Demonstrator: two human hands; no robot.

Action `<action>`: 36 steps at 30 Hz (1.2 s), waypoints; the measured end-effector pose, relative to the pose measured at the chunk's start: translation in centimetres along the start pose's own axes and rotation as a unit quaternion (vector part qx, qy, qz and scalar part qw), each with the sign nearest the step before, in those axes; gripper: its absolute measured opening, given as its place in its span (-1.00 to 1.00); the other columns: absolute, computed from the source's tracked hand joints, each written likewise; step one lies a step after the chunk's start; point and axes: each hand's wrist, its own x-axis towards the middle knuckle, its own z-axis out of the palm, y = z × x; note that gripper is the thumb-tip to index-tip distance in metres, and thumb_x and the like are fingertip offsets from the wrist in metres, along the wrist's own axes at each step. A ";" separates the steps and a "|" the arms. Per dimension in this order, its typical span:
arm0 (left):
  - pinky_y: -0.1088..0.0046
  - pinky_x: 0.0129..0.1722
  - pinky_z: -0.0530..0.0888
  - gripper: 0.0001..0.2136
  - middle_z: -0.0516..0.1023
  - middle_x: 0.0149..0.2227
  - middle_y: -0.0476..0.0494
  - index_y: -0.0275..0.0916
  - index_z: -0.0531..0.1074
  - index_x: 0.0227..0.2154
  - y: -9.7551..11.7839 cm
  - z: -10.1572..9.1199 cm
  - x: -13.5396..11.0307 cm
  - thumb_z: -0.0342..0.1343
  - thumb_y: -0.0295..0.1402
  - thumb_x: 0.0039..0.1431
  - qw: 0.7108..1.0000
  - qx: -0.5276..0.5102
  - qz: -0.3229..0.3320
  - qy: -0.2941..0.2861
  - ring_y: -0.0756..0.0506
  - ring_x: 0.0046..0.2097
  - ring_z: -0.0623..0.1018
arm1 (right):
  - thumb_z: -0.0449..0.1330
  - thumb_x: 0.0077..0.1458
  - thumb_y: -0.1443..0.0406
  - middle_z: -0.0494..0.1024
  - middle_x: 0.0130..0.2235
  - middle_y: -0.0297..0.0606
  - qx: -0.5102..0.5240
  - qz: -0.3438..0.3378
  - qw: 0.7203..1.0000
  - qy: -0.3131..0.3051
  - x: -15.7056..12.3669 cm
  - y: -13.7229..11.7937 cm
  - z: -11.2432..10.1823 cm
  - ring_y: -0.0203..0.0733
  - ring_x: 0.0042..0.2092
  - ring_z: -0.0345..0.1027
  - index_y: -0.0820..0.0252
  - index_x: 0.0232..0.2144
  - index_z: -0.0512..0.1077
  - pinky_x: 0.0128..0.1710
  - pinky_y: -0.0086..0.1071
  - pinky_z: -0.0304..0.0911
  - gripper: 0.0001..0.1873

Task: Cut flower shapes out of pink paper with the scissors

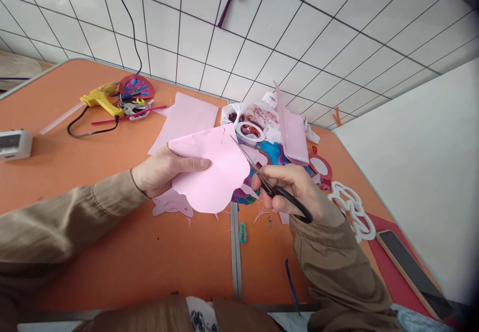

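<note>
My left hand (pixel 164 174) pinches a pink paper piece (pixel 213 172) with a scalloped lower edge, holding it above the orange table (pixel 112 252). My right hand (pixel 290 189) is closed through the black handles of scissors (pixel 262 174), whose blades point up-left and meet the paper's right edge. Pink paper scraps (pixel 172 204) lie on the table under the left hand.
A yellow glue gun (pixel 101 100) with black cord, keys and a red decorated disc (pixel 136 87) lie at the back left. A pink sheet (pixel 187 117), a plastic bag with tape rolls (pixel 250 130), white cutouts (pixel 354 212) and a phone (pixel 407 264) lie around. A white box (pixel 15 145) sits far left.
</note>
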 end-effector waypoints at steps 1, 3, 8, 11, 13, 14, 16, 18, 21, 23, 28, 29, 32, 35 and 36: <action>0.41 -0.36 0.66 -0.65 0.71 -0.26 -0.22 -0.33 0.59 -0.09 0.0 0.0 0.0 0.37 -0.57 0.00 1.000 -0.001 -0.002 -0.004 -0.15 -0.31 0.68 | 0.28 -0.14 -0.29 0.31 -0.57 -0.38 -0.003 0.002 1.000 -0.002 0.0 0.0 0.0 -0.34 -0.53 0.17 0.25 -0.36 0.41 -0.55 -0.43 0.00 -0.29; 0.42 -0.36 0.66 -0.66 0.71 -0.26 -0.21 -0.33 0.59 -0.10 0.0 0.0 0.0 0.36 -0.57 0.01 1.000 -0.003 -0.004 -0.009 -0.15 -0.31 0.68 | 0.27 -0.14 -0.29 0.32 -0.56 -0.37 -0.009 0.004 1.000 -0.007 0.0 0.0 -0.1 -0.33 -0.52 0.17 0.26 -0.35 0.41 -0.54 -0.43 0.00 -0.28; 0.42 -0.38 0.66 -0.66 0.71 -0.28 -0.21 -0.32 0.59 -0.11 -0.1 -0.2 0.0 0.37 -0.57 -0.01 1.000 0.000 -0.006 -0.006 -0.15 -0.32 0.68 | 0.25 -0.11 -0.30 0.29 -0.58 -0.40 -0.022 -0.002 1.000 -0.011 0.1 0.3 -0.4 -0.34 -0.56 0.15 0.26 -0.34 0.42 -0.57 -0.43 0.03 -0.28; 0.43 -0.38 0.66 -0.68 0.71 -0.28 -0.21 -0.32 0.60 -0.14 -0.2 -0.3 0.0 0.38 -0.56 -0.01 1.000 0.004 -0.001 -0.009 -0.14 -0.33 0.68 | 0.25 -0.10 -0.29 0.31 -0.58 -0.38 -0.027 -0.016 0.999 -0.019 0.3 0.7 -0.5 -0.34 -0.57 0.16 0.26 -0.34 0.41 -0.60 -0.44 0.03 -0.29; 0.44 -0.37 0.66 -0.73 0.71 -0.28 -0.21 -0.33 0.61 -0.18 -0.2 -0.3 -0.1 0.37 -0.55 0.01 1.000 0.009 0.002 -0.016 -0.14 -0.32 0.68 | 0.25 -0.08 -0.27 0.32 -0.58 -0.38 -0.027 -0.029 0.999 -0.025 0.4 1.0 -0.6 -0.35 -0.58 0.16 0.26 -0.34 0.41 -0.61 -0.44 0.01 -0.31; 0.44 -0.36 0.66 -0.75 0.71 -0.28 -0.22 -0.33 0.61 -0.19 -0.2 -0.3 -0.1 0.37 -0.55 0.01 1.000 0.011 0.003 -0.018 -0.14 -0.32 0.68 | 0.25 -0.07 -0.26 0.32 -0.58 -0.38 -0.024 -0.034 0.999 -0.027 0.4 1.1 -0.6 -0.35 -0.58 0.15 0.26 -0.33 0.41 -0.62 -0.45 0.00 -0.32; 0.44 -0.36 0.65 -0.77 0.71 -0.27 -0.21 -0.32 0.61 -0.21 -0.2 -0.4 -0.2 0.36 -0.55 0.02 1.000 0.013 0.004 -0.022 -0.14 -0.31 0.68 | 0.26 -0.06 -0.25 0.30 -0.60 -0.40 -0.022 -0.039 0.999 -0.028 0.5 1.3 -0.7 -0.36 -0.59 0.14 0.26 -0.33 0.42 -0.63 -0.45 -0.01 -0.33; 0.45 -0.35 0.65 -0.77 0.71 -0.27 -0.21 -0.32 0.62 -0.21 -0.2 -0.4 -0.2 0.37 -0.55 0.02 1.000 0.014 0.004 -0.024 -0.14 -0.31 0.68 | 0.26 -0.06 -0.25 0.29 -0.60 -0.41 -0.021 -0.041 0.998 -0.031 0.5 1.4 -0.8 -0.37 -0.60 0.13 0.26 -0.33 0.42 -0.63 -0.45 -0.02 -0.33; 0.45 -0.36 0.65 -0.75 0.71 -0.26 -0.22 -0.32 0.62 -0.20 -0.2 -0.4 -0.2 0.37 -0.54 0.01 1.000 0.016 0.005 -0.021 -0.14 -0.31 0.68 | 0.25 -0.05 -0.25 0.29 -0.60 -0.40 -0.022 -0.044 0.998 -0.033 0.5 1.4 -0.8 -0.36 -0.59 0.13 0.26 -0.32 0.42 -0.63 -0.46 -0.01 -0.33; 0.45 -0.36 0.65 -0.72 0.71 -0.26 -0.23 -0.32 0.61 -0.16 -0.2 -0.4 -0.1 0.38 -0.53 0.01 1.000 0.018 0.006 -0.014 -0.14 -0.32 0.68 | 0.25 -0.04 -0.24 0.32 -0.59 -0.38 -0.021 -0.045 0.998 -0.034 0.4 1.4 -0.8 -0.36 -0.59 0.15 0.27 -0.32 0.42 -0.63 -0.46 0.00 -0.34; 0.43 -0.33 0.65 -0.66 0.71 -0.20 -0.24 -0.30 0.60 -0.10 -0.3 -0.3 -0.1 0.37 -0.52 0.01 0.999 0.028 0.011 -0.012 -0.15 -0.28 0.68 | 0.26 -0.03 -0.23 0.36 -0.57 -0.36 -0.022 -0.049 0.998 -0.035 0.5 1.5 -0.8 -0.35 -0.58 0.17 0.27 -0.31 0.42 -0.62 -0.46 0.03 -0.35; 0.43 -0.32 0.65 -0.66 0.70 -0.19 -0.24 -0.30 0.59 -0.10 -0.3 -0.3 -0.1 0.37 -0.51 0.01 0.999 0.031 0.013 -0.013 -0.16 -0.27 0.68 | 0.26 -0.03 -0.23 0.36 -0.57 -0.36 -0.023 -0.049 0.998 -0.035 0.6 1.5 -0.8 -0.35 -0.58 0.18 0.27 -0.31 0.42 -0.62 -0.45 0.03 -0.35; 0.41 -0.31 0.64 -0.65 0.70 -0.16 -0.26 -0.30 0.58 -0.08 -0.3 -0.4 -0.1 0.37 -0.50 0.01 0.999 0.041 0.011 -0.008 -0.18 -0.25 0.69 | 0.26 -0.05 -0.23 0.38 -0.57 -0.35 -0.023 -0.045 0.998 -0.030 0.6 1.5 -0.7 -0.33 -0.57 0.19 0.26 -0.33 0.42 -0.63 -0.45 0.03 -0.35; 0.35 -0.29 0.64 -0.62 0.69 -0.13 -0.29 -0.30 0.56 -0.05 -0.3 -0.3 -0.2 0.37 -0.49 0.01 0.999 0.050 0.006 0.003 -0.22 -0.23 0.69 | 0.28 -0.07 -0.24 0.36 -0.58 -0.36 -0.019 -0.037 0.999 -0.025 0.6 1.3 -0.5 -0.33 -0.57 0.19 0.26 -0.33 0.42 -0.63 -0.45 0.03 -0.34; 0.33 -0.27 0.64 -0.61 0.69 -0.13 -0.29 -0.30 0.56 -0.04 -0.3 -0.3 -0.2 0.37 -0.49 0.01 0.999 0.052 0.004 0.006 -0.24 -0.22 0.69 | 0.28 -0.07 -0.24 0.35 -0.58 -0.36 -0.017 -0.032 0.999 -0.020 0.6 1.3 -0.5 -0.33 -0.57 0.19 0.26 -0.33 0.43 -0.62 -0.45 0.04 -0.34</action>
